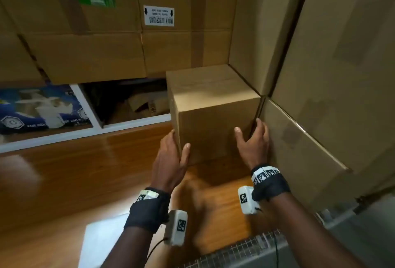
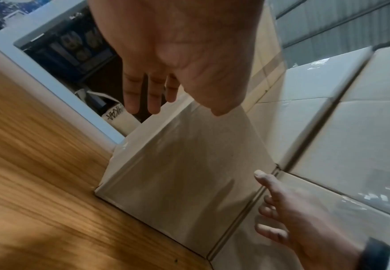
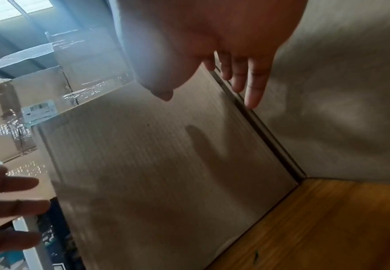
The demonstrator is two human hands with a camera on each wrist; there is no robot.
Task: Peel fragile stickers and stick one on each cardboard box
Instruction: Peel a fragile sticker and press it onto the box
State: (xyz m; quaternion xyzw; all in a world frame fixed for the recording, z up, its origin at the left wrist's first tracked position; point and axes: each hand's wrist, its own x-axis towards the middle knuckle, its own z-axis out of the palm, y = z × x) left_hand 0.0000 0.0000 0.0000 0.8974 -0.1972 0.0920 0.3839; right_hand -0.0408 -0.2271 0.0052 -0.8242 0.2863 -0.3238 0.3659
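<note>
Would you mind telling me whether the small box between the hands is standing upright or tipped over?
Upright: the small box sits flat on the wooden table, its top level and its sides vertical.

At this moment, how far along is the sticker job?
Nothing looks done: the small box on the wooden table shows no fragile sticker on the faces in view, and no sticker sheet is visible. In hand: the left hand and right hand flank the box with straight fingers. Left: peeling and sticking, as far as these views show.
</note>
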